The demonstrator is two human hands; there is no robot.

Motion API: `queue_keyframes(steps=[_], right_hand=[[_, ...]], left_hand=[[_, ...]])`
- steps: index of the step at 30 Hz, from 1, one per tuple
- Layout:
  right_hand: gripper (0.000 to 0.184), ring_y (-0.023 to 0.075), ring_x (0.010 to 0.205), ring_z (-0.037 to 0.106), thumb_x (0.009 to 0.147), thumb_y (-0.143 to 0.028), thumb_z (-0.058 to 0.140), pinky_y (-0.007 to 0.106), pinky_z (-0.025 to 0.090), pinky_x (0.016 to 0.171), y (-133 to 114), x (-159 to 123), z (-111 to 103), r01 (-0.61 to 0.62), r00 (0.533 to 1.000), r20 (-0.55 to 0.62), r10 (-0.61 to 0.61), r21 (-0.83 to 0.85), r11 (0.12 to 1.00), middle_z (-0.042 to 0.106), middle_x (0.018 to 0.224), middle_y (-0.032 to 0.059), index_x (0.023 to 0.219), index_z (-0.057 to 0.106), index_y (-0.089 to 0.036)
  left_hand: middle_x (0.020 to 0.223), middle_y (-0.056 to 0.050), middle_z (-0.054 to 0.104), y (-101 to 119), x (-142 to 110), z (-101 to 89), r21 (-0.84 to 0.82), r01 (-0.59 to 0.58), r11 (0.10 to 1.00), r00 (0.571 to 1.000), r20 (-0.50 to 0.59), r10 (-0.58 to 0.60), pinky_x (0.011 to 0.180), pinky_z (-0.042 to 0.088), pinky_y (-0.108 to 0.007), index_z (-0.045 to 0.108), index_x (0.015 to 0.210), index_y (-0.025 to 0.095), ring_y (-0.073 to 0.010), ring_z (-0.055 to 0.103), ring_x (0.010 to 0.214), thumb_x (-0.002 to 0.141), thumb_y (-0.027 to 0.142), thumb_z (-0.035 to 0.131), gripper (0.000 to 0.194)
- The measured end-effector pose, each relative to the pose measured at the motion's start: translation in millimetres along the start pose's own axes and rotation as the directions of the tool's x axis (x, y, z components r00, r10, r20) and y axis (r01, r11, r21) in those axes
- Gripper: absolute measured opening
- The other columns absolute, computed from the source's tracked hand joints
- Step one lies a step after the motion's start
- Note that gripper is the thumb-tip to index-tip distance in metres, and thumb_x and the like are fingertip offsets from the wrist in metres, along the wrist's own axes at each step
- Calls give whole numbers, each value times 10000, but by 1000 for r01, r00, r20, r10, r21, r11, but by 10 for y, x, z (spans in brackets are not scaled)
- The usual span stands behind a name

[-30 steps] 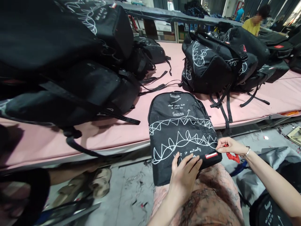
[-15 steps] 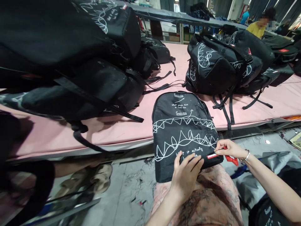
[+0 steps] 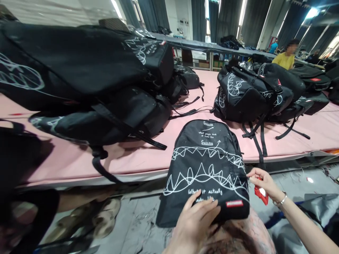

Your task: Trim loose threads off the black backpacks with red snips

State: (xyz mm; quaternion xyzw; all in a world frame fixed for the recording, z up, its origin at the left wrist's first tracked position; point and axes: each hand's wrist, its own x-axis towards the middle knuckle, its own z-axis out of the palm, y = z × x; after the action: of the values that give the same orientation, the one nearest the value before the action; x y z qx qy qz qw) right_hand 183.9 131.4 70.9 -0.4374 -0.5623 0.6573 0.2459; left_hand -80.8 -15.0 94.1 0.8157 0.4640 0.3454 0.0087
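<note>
A black backpack [image 3: 206,165] with white scribble lines and printed words lies tilted, its top on the pink table [image 3: 148,155] and its bottom on my lap. Along its lower front my left hand [image 3: 194,220] rests flat, fingers spread. My right hand [image 3: 262,181] pinches something small at the bag's right edge, by the zip, and holds a red tool [image 3: 261,194] in the palm. A small red label [image 3: 234,203] sits near the bag's lower right corner.
A stack of black backpacks [image 3: 87,88] fills the table's left, another heap [image 3: 254,91] lies at the back right with straps hanging over the edge. A person in a yellow shirt [image 3: 286,58] is far behind. Sandalled feet [image 3: 103,215] show on the grey floor at left.
The view has tipped upward, so more of the room shows. My right hand has moved up along the bag's right edge, away from the red label. My left hand stays on the bag.
</note>
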Motion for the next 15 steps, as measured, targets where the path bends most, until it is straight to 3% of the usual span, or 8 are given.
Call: queue_keyframes(steps=[5,8,11,13,15], right_hand=[[411,11,455,274,718,-438,658,131,197,429,174,149,99,34,990,-140,15,338,940,349,542,-58,930,516,-116],[432,20,461,313,724,-454,648,130,245,425,299,198,201,77,970,-240,42,468,880,404,558,-39,967,534,-115],[473,31,523,403,689,-456,680,120,348,462,466,154,240,83,929,-344,134,550,831,484,646,-9,993,562,-113],[491,54,613,482,652,-440,712,130,426,531,592,70,198,88,883,-419,212,591,802,538,744,12,1010,573,-134],[483,73,638,507,647,-444,708,140,443,518,711,-43,98,133,841,-494,221,584,800,551,781,20,1012,582,-154]], left_hand=[[1135,37,597,-63,-258,-217,27,52,998,993,106,-54,1068,258,-287,523,1171,270,-98,500,1111,886,242,372,324],[1274,-20,503,-86,-302,-123,226,44,973,984,157,-81,1006,361,-358,496,1232,258,-185,457,1182,834,292,427,405],[1266,-62,508,-152,-267,34,419,-60,906,986,165,-11,859,482,-354,515,1229,213,-242,502,1137,784,256,473,449],[1170,-48,582,-222,-218,64,391,-91,916,991,127,44,807,512,-311,561,1163,179,-215,554,1070,783,196,453,396],[1119,-35,612,-304,-155,-18,268,-17,963,999,35,8,827,507,-279,571,1135,164,-184,566,1055,778,138,430,385]])
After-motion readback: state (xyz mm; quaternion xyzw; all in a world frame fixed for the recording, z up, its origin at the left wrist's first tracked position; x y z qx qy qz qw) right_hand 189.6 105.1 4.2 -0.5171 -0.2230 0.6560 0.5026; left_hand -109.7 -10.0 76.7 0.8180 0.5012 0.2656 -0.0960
